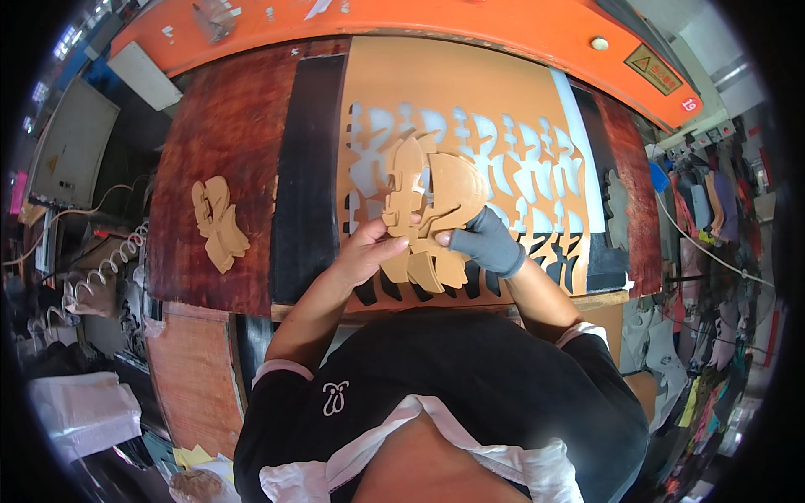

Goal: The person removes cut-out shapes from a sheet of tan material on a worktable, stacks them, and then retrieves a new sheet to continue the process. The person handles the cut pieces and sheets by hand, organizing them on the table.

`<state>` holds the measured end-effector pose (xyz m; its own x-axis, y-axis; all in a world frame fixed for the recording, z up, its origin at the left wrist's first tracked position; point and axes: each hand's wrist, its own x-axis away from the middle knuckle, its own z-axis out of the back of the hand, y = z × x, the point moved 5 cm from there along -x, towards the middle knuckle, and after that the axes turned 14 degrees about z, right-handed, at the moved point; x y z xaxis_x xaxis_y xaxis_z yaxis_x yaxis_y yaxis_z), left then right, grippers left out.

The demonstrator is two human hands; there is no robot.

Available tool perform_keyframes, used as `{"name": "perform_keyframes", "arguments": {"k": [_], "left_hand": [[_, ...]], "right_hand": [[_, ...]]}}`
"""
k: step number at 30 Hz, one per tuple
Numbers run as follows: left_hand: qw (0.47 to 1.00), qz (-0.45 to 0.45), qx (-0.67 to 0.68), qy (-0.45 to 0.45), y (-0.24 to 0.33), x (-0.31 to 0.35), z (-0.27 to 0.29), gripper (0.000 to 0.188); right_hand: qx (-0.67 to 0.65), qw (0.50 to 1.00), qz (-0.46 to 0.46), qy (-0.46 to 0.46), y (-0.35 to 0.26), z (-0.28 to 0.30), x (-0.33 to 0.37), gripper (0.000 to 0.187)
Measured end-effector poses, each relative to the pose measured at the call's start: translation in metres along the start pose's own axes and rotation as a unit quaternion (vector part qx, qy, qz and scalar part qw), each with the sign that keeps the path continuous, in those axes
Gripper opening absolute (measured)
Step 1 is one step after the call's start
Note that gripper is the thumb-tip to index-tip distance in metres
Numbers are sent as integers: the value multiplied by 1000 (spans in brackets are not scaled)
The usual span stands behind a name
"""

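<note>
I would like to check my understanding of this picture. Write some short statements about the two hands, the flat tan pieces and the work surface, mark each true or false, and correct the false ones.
1. The left hand and right hand both hold flat tan pieces above a large tan sheet. True.
2. The grey fabric glove is on the left hand. False: the right hand wears it.
3. The sheet has no holes. False: many curved shapes are cut out.
4. A small pile of tan pieces lies on the glossy reddish-brown board, left of the sheet. True.
5. The long beam beyond the sheet is green. False: it is orange.
</note>
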<state>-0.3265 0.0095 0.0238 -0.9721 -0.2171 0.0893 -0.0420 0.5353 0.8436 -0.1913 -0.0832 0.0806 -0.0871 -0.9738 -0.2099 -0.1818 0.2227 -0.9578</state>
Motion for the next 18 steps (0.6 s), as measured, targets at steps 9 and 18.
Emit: {"name": "perform_keyframes", "arguments": {"k": [9, 18], "left_hand": [[986, 32, 104, 129, -19, 23, 32, 30], [929, -155, 92, 323, 74, 142, 131, 25]], "right_hand": [[49, 990, -130, 17, 60, -7, -21, 30], [-68, 990, -61, -109, 95, -137, -176, 29]]}}
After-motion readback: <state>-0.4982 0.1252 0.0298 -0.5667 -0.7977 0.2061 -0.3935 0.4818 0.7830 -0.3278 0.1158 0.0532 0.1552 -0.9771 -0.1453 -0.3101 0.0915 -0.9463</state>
